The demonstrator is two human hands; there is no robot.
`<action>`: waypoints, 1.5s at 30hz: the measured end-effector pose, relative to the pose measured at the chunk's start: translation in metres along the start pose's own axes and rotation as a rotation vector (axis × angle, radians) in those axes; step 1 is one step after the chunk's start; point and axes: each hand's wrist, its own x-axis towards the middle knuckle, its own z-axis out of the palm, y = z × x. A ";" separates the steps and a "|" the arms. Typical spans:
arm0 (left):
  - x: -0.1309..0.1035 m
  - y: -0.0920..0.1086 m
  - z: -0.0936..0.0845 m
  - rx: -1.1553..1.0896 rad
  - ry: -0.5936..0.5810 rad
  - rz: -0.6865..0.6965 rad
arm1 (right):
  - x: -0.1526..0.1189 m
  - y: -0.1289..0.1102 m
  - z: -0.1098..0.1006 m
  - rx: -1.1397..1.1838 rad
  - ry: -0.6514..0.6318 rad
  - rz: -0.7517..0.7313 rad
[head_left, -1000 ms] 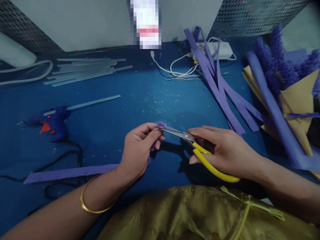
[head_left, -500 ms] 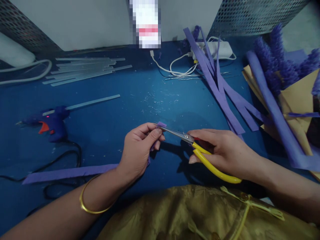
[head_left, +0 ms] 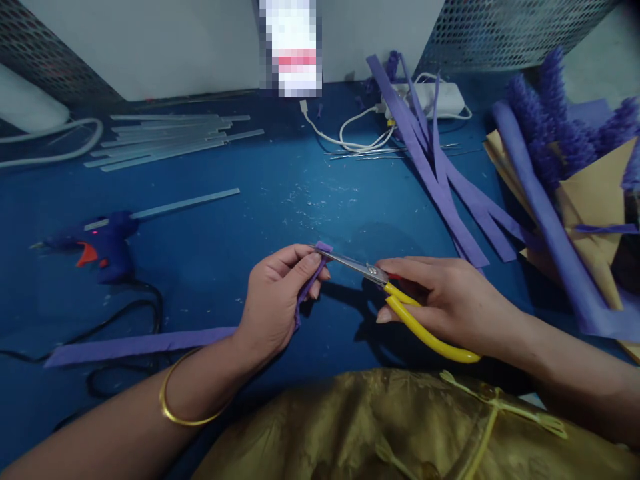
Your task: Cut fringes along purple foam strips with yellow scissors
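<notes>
My left hand [head_left: 280, 293] is closed, pinching a purple paper strip [head_left: 145, 343] between thumb and fingers. The strip's folded end pokes up past the fingertips, and its long tail runs under my wrist toward the left. Scissors [head_left: 410, 327] with yellow handles are in my right hand [head_left: 445, 300], fingers wrapped through the grips. Their blades lie across the strip's end, right at my left fingertips, and look nearly closed. Part of the strip inside my left hand is hidden.
A blue glue gun [head_left: 113, 247] with a stick in it lies at left, its cord trailing below. Behind it are several glue sticks [head_left: 165, 137]. Purple strips [head_left: 430, 167] and a white power strip [head_left: 430, 100] lie back right, beside a wrapped purple bouquet [head_left: 555, 133].
More of the purple strip shows below my left thumb. The scissors have shifted only slightly, and both hands stay almost in place.
</notes>
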 end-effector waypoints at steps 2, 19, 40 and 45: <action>0.000 0.001 0.000 -0.009 0.000 -0.010 | 0.000 0.000 0.000 0.007 0.004 0.003; 0.000 0.002 0.000 -0.048 -0.011 -0.043 | 0.001 -0.001 -0.002 0.119 -0.026 0.027; -0.001 0.000 0.001 0.026 0.047 0.022 | 0.001 0.000 0.002 -0.025 0.012 0.022; -0.001 0.000 0.000 0.029 0.041 0.025 | 0.001 0.000 0.002 -0.006 0.004 0.033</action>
